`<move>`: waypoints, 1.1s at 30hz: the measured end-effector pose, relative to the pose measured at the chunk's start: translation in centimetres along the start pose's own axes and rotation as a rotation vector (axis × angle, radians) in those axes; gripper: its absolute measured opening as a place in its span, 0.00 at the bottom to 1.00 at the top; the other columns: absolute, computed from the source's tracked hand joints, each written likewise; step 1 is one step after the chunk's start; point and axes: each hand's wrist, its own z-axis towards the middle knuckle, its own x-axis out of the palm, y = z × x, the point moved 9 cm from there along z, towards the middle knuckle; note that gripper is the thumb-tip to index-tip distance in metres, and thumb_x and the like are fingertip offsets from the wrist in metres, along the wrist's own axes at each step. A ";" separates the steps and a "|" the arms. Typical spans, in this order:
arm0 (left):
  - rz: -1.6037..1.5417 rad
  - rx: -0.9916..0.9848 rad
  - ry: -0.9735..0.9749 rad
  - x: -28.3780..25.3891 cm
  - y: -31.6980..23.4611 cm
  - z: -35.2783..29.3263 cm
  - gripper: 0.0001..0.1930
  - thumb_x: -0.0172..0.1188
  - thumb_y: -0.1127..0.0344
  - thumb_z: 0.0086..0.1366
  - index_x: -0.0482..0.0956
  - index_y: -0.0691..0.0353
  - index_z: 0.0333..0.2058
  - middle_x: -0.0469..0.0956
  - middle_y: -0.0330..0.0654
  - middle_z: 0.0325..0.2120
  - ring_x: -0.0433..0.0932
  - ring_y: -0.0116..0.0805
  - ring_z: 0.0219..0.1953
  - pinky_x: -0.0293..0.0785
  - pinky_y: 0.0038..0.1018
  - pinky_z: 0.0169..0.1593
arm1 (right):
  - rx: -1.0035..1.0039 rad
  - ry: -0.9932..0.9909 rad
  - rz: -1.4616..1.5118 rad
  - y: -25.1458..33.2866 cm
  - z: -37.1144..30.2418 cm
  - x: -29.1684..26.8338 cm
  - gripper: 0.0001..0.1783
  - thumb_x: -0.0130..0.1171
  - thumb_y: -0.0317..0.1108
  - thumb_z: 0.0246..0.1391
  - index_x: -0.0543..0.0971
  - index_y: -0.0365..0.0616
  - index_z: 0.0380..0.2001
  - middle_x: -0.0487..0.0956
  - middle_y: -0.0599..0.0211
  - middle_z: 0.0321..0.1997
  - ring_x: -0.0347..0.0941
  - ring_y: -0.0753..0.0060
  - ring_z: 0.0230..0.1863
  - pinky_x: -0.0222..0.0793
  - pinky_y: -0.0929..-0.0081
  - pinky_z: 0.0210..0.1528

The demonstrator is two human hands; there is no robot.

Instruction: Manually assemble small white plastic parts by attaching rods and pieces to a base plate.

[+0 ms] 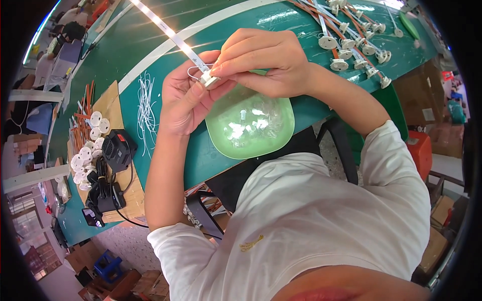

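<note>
A lit LED strip runs from the upper left down to my hands, and a small white end piece sits at its near end. My left hand is closed around that end, with the thumb pressing by the white piece. From the right, my right hand pinches at the same spot; what its fingertips hold is hidden. A thin white wire loops beside the strip. Just below both hands stands a light green bowl with small clear pieces in it.
Thin white wires lie left on the green table. Further left are strips with round white caps, a black device and cables on cardboard. More capped strips lie at the far right.
</note>
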 end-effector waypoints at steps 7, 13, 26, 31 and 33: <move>0.098 0.121 0.000 -0.4 -1.0 0.9 0.24 0.59 0.71 0.65 0.67 0.71 0.59 0.74 0.50 0.53 0.73 0.43 0.57 0.70 0.45 0.62 | 0.069 -0.032 -0.081 -1.2 0.0 -0.4 0.11 0.67 0.20 0.41 0.83 0.39 0.33 0.82 0.61 0.34 0.79 0.59 0.37 0.75 0.69 0.39; 0.661 0.232 -0.503 -4.3 -3.5 0.2 0.18 0.61 0.67 0.66 0.75 0.70 0.52 0.82 0.45 0.40 0.80 0.29 0.35 0.75 0.24 0.45 | 0.479 0.252 -0.408 -4.1 -0.1 -1.0 0.12 0.69 0.36 0.42 0.82 0.38 0.28 0.80 0.57 0.25 0.76 0.55 0.24 0.72 0.68 0.28; 0.632 0.136 -0.538 -6.6 -3.5 -0.2 0.17 0.62 0.64 0.66 0.77 0.69 0.49 0.82 0.45 0.39 0.79 0.25 0.32 0.71 0.19 0.38 | 0.497 0.483 -0.213 -6.6 -2.9 2.7 0.07 0.62 0.32 0.45 0.82 0.40 0.27 0.80 0.53 0.26 0.78 0.49 0.29 0.74 0.62 0.34; 0.579 0.139 -0.595 -7.4 -3.6 -0.1 0.18 0.63 0.62 0.65 0.78 0.69 0.48 0.82 0.43 0.36 0.78 0.25 0.31 0.70 0.19 0.37 | 0.554 0.744 -0.120 -7.4 -3.8 1.5 0.12 0.61 0.23 0.43 0.81 0.37 0.35 0.82 0.53 0.32 0.80 0.52 0.35 0.74 0.65 0.40; 0.591 0.131 -0.593 -6.9 -3.4 -0.3 0.18 0.63 0.62 0.65 0.78 0.69 0.47 0.82 0.43 0.35 0.78 0.25 0.31 0.70 0.19 0.37 | 0.541 0.748 -0.097 -7.5 -4.1 2.4 0.12 0.60 0.23 0.43 0.81 0.37 0.35 0.82 0.53 0.32 0.80 0.53 0.35 0.74 0.65 0.40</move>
